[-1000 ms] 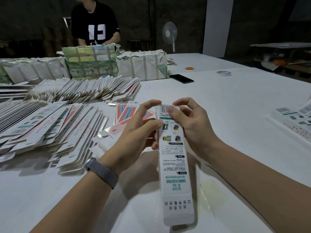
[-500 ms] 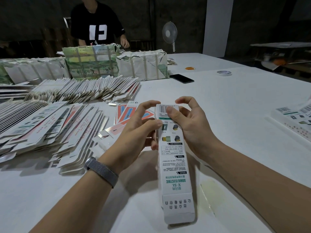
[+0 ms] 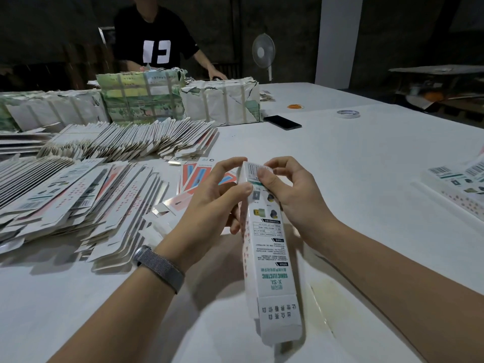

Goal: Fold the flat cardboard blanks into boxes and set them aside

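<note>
Two hands: we hold one half-formed box above the desk (image 3: 366,158).
Blanks (image 3: 78,195): fanned flat across the desk's left side.
Box (image 3: 264,239): long, narrow, printed carton held lengthwise in front of us; we judge it light, thin-walled, easily creased, best held by its side edges near the end being closed.
Left hand (image 3: 209,208): fingers curled, pinching the box's far end.
Right hand (image 3: 293,195): thumb and fingers pinching the top flap by the barcode.
</note>
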{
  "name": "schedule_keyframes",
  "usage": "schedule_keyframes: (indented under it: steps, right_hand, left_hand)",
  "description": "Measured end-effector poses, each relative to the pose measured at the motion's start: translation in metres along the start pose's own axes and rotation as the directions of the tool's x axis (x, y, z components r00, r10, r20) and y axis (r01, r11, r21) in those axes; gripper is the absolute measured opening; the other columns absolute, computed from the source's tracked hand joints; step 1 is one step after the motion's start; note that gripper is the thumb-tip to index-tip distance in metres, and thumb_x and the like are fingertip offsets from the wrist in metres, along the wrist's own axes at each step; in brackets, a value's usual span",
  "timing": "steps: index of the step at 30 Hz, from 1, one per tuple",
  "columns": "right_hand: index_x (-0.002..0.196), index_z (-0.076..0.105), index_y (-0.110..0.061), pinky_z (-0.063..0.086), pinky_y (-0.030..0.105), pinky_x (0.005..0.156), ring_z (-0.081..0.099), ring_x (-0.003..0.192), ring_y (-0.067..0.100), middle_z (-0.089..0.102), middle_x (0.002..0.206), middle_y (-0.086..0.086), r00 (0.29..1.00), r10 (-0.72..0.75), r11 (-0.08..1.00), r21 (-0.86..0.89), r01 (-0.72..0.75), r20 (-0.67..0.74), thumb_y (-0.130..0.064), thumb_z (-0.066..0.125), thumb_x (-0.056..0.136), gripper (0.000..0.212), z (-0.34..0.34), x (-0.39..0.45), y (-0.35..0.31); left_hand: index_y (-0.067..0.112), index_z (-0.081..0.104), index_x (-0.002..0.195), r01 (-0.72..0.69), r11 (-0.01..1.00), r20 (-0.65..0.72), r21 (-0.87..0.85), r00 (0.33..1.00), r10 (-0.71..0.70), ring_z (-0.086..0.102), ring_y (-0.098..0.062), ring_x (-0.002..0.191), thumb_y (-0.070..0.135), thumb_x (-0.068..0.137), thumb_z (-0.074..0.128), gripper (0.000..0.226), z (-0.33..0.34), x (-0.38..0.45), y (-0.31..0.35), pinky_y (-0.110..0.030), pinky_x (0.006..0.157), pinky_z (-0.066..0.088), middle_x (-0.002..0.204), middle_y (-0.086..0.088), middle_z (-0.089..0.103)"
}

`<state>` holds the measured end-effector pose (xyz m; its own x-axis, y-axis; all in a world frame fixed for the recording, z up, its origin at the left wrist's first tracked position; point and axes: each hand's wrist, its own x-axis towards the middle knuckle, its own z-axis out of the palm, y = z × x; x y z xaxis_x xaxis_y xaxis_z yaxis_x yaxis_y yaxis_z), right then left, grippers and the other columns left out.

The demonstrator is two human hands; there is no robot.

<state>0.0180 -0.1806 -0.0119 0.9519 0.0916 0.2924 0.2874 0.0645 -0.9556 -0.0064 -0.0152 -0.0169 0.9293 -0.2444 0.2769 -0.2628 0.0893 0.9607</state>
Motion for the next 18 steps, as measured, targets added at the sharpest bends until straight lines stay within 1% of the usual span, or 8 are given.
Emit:
schedule_keyframes:
  steps: [2,5,7,9,12,14,16,18]
  right_hand:
    - [0.098,0.058,-0.019,0.054,0.022,0.054,0.073,0.066,0.011,0.063,0.1,-0.002,1.0,0.012,1.0,-0.009,-0.012,-0.007,-0.027,0.069,0.092,0.015,-0.001,0.0,0.0]
    - [0.097,0.06,-0.015,0.054,0.023,0.053,0.074,0.066,0.015,0.068,0.09,-0.003,1.0,0.002,1.0,-0.007,-0.002,-0.013,-0.026,0.072,0.09,0.019,-0.003,0.001,-0.002]
    - [0.098,0.06,-0.016,0.055,0.024,0.053,0.074,0.068,0.016,0.069,0.093,-0.001,1.0,-0.005,1.0,-0.02,0.005,-0.018,-0.027,0.072,0.089,0.018,-0.004,0.001,-0.002]
    - [0.104,0.062,-0.02,0.057,0.027,0.059,0.073,0.073,0.016,0.066,0.101,-0.002,1.0,-0.01,0.998,-0.058,0.009,-0.011,-0.03,0.071,0.09,0.019,-0.003,0.0,-0.001]
    - [0.13,0.058,-0.028,0.055,0.024,0.065,0.07,0.086,0.015,0.059,0.118,-0.003,0.998,-0.011,0.992,-0.126,0.019,0.06,-0.038,0.072,0.089,0.044,0.0,-0.001,-0.001]
    - [0.138,0.053,-0.029,0.055,0.025,0.069,0.07,0.094,0.018,0.056,0.125,-0.001,0.994,0.003,0.991,-0.136,0.012,0.108,-0.045,0.067,0.082,0.06,-0.002,-0.001,-0.003]
    - [0.139,0.053,-0.027,0.055,0.026,0.071,0.072,0.091,0.018,0.06,0.124,0.002,0.986,0.025,0.996,-0.091,-0.01,0.164,-0.042,0.063,0.08,0.062,-0.005,0.0,-0.007]
    - [0.14,0.053,-0.025,0.055,0.024,0.069,0.072,0.083,0.013,0.065,0.118,0.004,0.967,0.035,0.998,-0.066,-0.019,0.252,-0.038,0.062,0.081,0.062,-0.009,-0.001,-0.012]
  left_hand:
    - [0.028,0.052,0.132,0.009,1.0,-0.005,0.008,1.0,-0.009,0.06,-0.018,0.06,0.027,0.092,0.059,0.041,0.0,0.0,0.0,-0.022,0.045,0.044,0.084,-0.013,0.072]
    - [0.029,0.052,0.13,0.013,1.0,-0.012,0.011,1.0,-0.013,0.062,-0.018,0.061,0.026,0.091,0.059,0.04,0.0,0.0,0.001,-0.023,0.045,0.043,0.084,-0.013,0.072]
    - [0.028,0.052,0.131,0.009,1.0,-0.018,0.008,1.0,-0.009,0.061,-0.019,0.061,0.026,0.091,0.059,0.041,0.0,0.0,0.001,-0.023,0.046,0.043,0.085,-0.014,0.072]
    - [0.027,0.053,0.129,-0.011,1.0,-0.053,0.0,0.999,0.011,0.056,-0.018,0.054,0.027,0.089,0.063,0.042,0.003,0.0,0.002,-0.023,0.044,0.043,0.08,-0.011,0.07]
    - [0.025,0.053,0.125,-0.071,0.997,-0.132,-0.015,0.989,0.068,0.05,-0.013,0.044,0.027,0.088,0.074,0.042,0.005,0.001,0.003,-0.021,0.041,0.041,0.07,-0.004,0.065]
    - [0.025,0.051,0.127,-0.109,0.994,-0.15,0.024,0.982,0.112,0.052,-0.013,0.044,0.03,0.088,0.076,0.047,0.007,0.001,0.005,-0.021,0.041,0.04,0.07,-0.001,0.066]
    - [0.028,0.05,0.126,-0.137,0.989,-0.161,0.061,0.976,0.145,0.052,-0.014,0.045,0.034,0.086,0.075,0.047,0.008,0.001,0.006,-0.021,0.042,0.04,0.067,0.002,0.066]
    - [0.031,0.05,0.124,-0.152,0.986,-0.165,0.066,0.973,0.161,0.051,-0.012,0.044,0.036,0.086,0.076,0.046,0.01,0.001,0.006,-0.022,0.043,0.04,0.066,0.003,0.065]
